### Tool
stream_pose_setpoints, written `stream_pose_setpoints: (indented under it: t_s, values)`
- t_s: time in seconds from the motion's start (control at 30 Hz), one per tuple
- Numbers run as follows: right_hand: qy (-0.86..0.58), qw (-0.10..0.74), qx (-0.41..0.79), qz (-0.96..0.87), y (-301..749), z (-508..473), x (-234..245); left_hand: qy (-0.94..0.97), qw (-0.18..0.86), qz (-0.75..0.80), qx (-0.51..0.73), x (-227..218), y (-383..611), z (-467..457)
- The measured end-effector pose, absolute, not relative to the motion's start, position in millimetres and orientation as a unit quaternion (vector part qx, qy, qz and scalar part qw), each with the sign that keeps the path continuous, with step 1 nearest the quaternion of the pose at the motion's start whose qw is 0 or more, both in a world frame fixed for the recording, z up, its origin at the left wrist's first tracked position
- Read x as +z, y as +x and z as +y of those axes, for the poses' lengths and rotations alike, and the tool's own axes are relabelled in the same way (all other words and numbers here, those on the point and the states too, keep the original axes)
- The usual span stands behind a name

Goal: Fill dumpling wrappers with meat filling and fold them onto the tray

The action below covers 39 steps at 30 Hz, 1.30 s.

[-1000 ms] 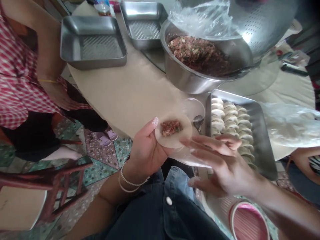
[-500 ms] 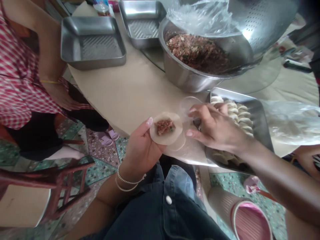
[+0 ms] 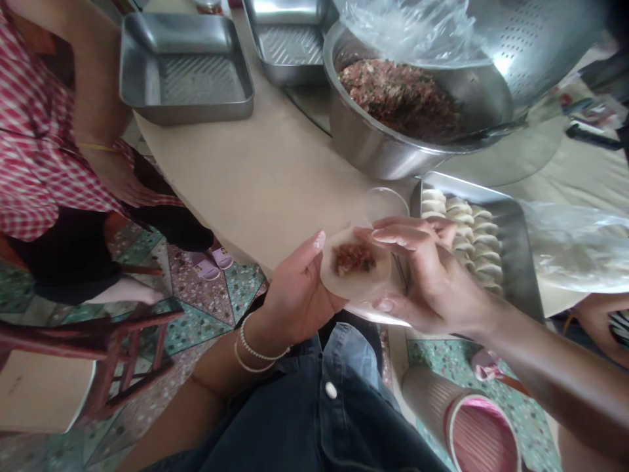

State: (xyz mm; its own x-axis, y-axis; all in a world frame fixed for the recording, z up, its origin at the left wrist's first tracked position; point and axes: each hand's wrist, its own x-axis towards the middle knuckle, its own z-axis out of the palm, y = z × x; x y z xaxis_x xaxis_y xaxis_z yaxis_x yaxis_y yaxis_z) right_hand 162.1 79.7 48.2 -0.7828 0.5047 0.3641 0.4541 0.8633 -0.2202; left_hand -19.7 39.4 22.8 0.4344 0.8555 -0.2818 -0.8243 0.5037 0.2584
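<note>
A round, pale dumpling wrapper [image 3: 337, 278] lies flat on the fingers of my left hand [image 3: 299, 282], whose thumb holds its left edge. Reddish minced filling flecked with green [image 3: 354, 258] sits in the wrapper's middle. My right hand [image 3: 427, 275] reaches in from the right, its index finger on the wrapper's upper right edge and its thumb by the lower right. A thin dark thing shows under that hand, too hidden to name. Just behind the hands is a clear round dish [image 3: 386, 204]. Folded dumplings [image 3: 484, 239] lie in rows in a metal tray [image 3: 523, 249], partly covered by my right hand.
A big steel bowl [image 3: 378, 157] of minced filling stands at the back, under a plastic bag [image 3: 417, 33] and beside a perforated colander [image 3: 535, 52]. Two metal trays, one nearer [image 3: 187, 108] and one farther [image 3: 304, 72], stand left of it. Someone in a checked shirt [image 3: 34, 144] is at the left.
My left hand has moved right with the filled wrapper. My right hand has come down from above the clear dish, and its fingers now touch the wrapper's edge.
</note>
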Motion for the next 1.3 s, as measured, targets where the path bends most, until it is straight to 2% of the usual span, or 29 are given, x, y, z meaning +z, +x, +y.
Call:
stream_pose_setpoints:
  t_s: [0.13,0.23,0.33,0.47,0.53,0.7,0.97,1.03,1.1,1.2,1.3]
  values:
    - [-0.221,0.204,0.094,-0.949,159,83,52,0.053,0.865,0.170,0.470,21,-19,36]
    - [-0.288,0.197,0.079,-0.934,165,92,54,0.052,0.845,0.184,0.499,21,-23,35]
    - [-0.366,0.142,0.047,-0.919,171,108,47,0.054,0.826,0.204,0.523,22,-30,34]
    - [-0.371,0.069,0.033,-0.926,172,121,37,0.061,0.805,0.224,0.546,25,-34,34]
    - [-0.363,0.089,0.031,-0.927,170,120,39,0.060,0.803,0.222,0.549,26,-34,33]
    - [-0.295,0.205,0.036,-0.933,164,101,51,0.070,0.812,0.184,0.549,26,-29,31]
    - [-0.154,0.191,0.096,-0.965,149,82,57,0.083,0.856,0.157,0.486,29,-20,32]
    - [-0.176,0.226,0.093,-0.954,153,88,59,0.082,0.849,0.162,0.497,28,-22,32]
    - [-0.267,0.242,0.084,-0.929,158,99,58,0.078,0.836,0.180,0.513,27,-26,31]
    - [-0.385,0.154,0.075,-0.907,165,119,48,0.073,0.823,0.206,0.524,26,-30,31]
    - [-0.379,0.078,0.068,-0.920,166,129,38,0.070,0.815,0.209,0.536,26,-33,30]
